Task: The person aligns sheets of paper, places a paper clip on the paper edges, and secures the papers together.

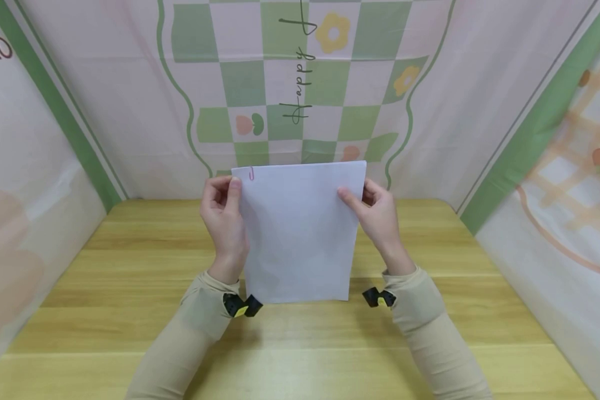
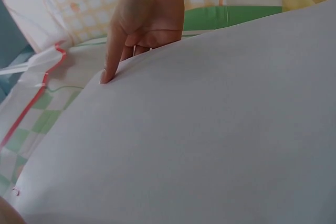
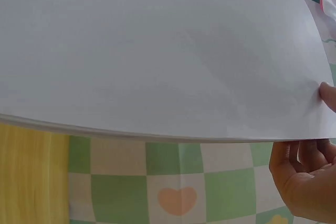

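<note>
A stack of white paper sheets [image 1: 300, 233] is held upright over the table, its layered edge showing in the right wrist view. On its top left corner sits a pink paper clip [image 1: 252, 173], seen small at the lower left of the left wrist view. My left hand [image 1: 225, 219] pinches the corner beside the clip, thumb in front and fingers curled behind. The upper right edge is gripped by my right hand [image 1: 381, 219], its thumb pressed on the front face. Part of the right hand's fingers is hidden behind the paper.
Under the paper lies a wooden table [image 1: 130, 311]. A printed curtain [image 1: 325, 83] with green checks hangs behind it, and patterned cloth [image 1: 570, 183] hangs on both sides. Each sleeve cuff carries a small black camera [image 1: 378, 298].
</note>
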